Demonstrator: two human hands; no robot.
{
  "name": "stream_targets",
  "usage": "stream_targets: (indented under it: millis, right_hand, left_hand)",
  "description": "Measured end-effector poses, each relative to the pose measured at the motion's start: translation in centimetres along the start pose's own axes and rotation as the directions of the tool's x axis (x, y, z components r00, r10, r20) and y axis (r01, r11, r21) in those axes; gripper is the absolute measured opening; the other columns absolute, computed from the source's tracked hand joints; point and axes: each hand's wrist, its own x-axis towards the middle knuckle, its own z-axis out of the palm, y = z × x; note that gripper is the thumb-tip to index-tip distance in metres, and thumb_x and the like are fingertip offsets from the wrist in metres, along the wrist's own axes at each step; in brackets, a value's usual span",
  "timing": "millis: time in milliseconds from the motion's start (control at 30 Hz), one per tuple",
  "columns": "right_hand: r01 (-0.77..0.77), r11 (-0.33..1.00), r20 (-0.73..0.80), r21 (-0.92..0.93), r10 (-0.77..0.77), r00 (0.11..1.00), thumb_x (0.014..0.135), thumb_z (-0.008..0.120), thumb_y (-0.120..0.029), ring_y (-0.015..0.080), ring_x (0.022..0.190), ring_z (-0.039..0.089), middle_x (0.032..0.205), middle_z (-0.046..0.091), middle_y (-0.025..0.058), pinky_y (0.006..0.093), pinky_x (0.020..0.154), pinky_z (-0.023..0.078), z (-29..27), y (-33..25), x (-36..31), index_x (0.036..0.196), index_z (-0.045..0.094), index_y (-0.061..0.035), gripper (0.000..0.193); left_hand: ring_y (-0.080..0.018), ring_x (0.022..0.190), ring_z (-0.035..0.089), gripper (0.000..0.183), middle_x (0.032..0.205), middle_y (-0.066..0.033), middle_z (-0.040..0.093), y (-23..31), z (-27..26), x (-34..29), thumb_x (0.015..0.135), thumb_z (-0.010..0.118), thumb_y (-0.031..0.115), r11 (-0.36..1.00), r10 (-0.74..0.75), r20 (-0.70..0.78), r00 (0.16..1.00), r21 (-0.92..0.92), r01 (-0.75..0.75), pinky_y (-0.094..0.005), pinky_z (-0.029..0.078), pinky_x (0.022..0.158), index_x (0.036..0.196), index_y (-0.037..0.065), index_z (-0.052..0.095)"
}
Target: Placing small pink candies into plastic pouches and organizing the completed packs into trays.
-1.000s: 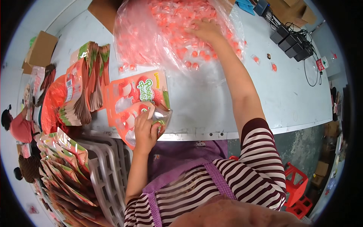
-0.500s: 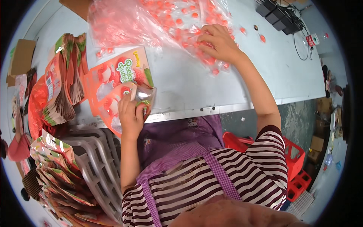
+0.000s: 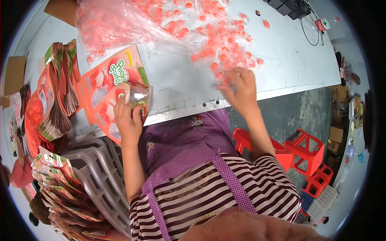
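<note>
My left hand (image 3: 129,116) is closed on the top of an orange fruit-printed pouch (image 3: 107,113). The pouch's mouth gapes, and its silvery inside shows. Beneath it lies another flat orange pouch (image 3: 105,76) on the table. My right hand (image 3: 243,90), slightly blurred, is above the table near its front edge. Its fingers and thumb curl around small wrapped red candies (image 3: 225,81); how many is hidden. Just beyond it spreads a loose pile of wrapped red candies (image 3: 229,44) in clear wrappers.
A large clear bag of candies (image 3: 116,24) lies at the back left. Stacked pouches (image 3: 60,88) stand left on the table (image 3: 173,76). Grey plastic crates (image 3: 94,160) and more pouches (image 3: 68,193) are at lower left. Red stools (image 3: 307,150) stand on the floor at right.
My right hand has come back from the candy pile toward the table's front edge. Candies are now spread nearer to me. The view has shifted; my left hand keeps its grip on the pouch.
</note>
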Motion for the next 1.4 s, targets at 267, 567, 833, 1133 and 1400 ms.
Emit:
stream_targets:
  millis: [267, 567, 833, 1133, 1400]
  right_hand:
    - [-0.165, 0.981, -0.017, 0.101, 0.168, 0.986, 0.064, 0.079, -0.017, 0.0281, 0.089, 0.049, 0.102, 0.051, 0.0129, 0.0349, 0.072, 0.044, 1.9, -2.0, -2.9, 0.105, 0.057, -0.0024, 0.048]
    - [-0.192, 0.961, 0.137, -0.200, 0.221, 0.965, 0.069, 0.072, -0.042, 0.0270, 0.087, 0.047, 0.097, 0.050, 0.0117, 0.0373, 0.073, 0.037, 2.7, -3.5, 1.1, 0.118, 0.052, -0.0071, 0.063]
    - [-0.163, 0.986, 0.120, -0.045, 0.167, 0.979, 0.075, 0.067, -0.021, 0.0301, 0.090, 0.046, 0.104, 0.050, 0.0117, 0.0423, 0.077, 0.035, 4.7, -5.7, 0.2, 0.114, 0.056, -0.0116, 0.042]
    - [-0.014, 0.981, 0.214, 0.196, -0.029, 0.976, 0.076, 0.065, -0.017, 0.0299, 0.101, 0.044, 0.111, 0.048, 0.0122, 0.0425, 0.083, 0.034, 8.4, -9.6, 2.9, 0.116, 0.053, -0.0131, 0.042]
    - [-0.087, 0.988, -0.057, -0.130, 0.080, 0.995, 0.074, 0.069, -0.029, 0.0308, 0.104, 0.043, 0.116, 0.050, 0.0154, 0.0433, 0.085, 0.031, 5.1, -3.8, 2.2, 0.116, 0.053, -0.0079, 0.050]
  left_hand:
    - [-0.0415, 0.098, 0.051, 0.017, 0.107, -0.0252, 0.055, 0.1, -0.2, -0.1, 0.078, 0.064, 0.010, 1.000, -0.012, -0.001, 1.000, -0.004, 0.012, -0.0450, 0.040, 0.086, 0.087, -0.002, 0.056]
    - [-0.0420, 0.099, 0.051, 0.018, 0.105, -0.0253, 0.056, 0.0, 0.0, -0.1, 0.077, 0.065, 0.011, 1.000, -0.024, -0.021, 0.999, -0.005, 0.024, -0.0448, 0.040, 0.087, 0.086, -0.003, 0.056]
    - [-0.0417, 0.098, 0.051, 0.018, 0.103, -0.0253, 0.056, 0.4, -0.2, 0.0, 0.077, 0.065, 0.011, 0.998, -0.046, -0.026, 0.999, -0.041, 0.045, -0.0446, 0.040, 0.086, 0.084, -0.002, 0.056]
    - [-0.0407, 0.097, 0.052, 0.017, 0.103, -0.0245, 0.056, 0.4, 0.1, 0.1, 0.077, 0.065, 0.012, 0.999, -0.022, -0.027, 0.999, -0.045, 0.021, -0.0442, 0.040, 0.085, 0.083, -0.001, 0.056]
    - [-0.0406, 0.096, 0.052, 0.016, 0.103, -0.0239, 0.057, 0.7, -0.3, 0.2, 0.076, 0.065, 0.009, 0.999, -0.029, -0.028, 0.999, -0.037, 0.027, -0.0439, 0.040, 0.085, 0.084, -0.001, 0.056]
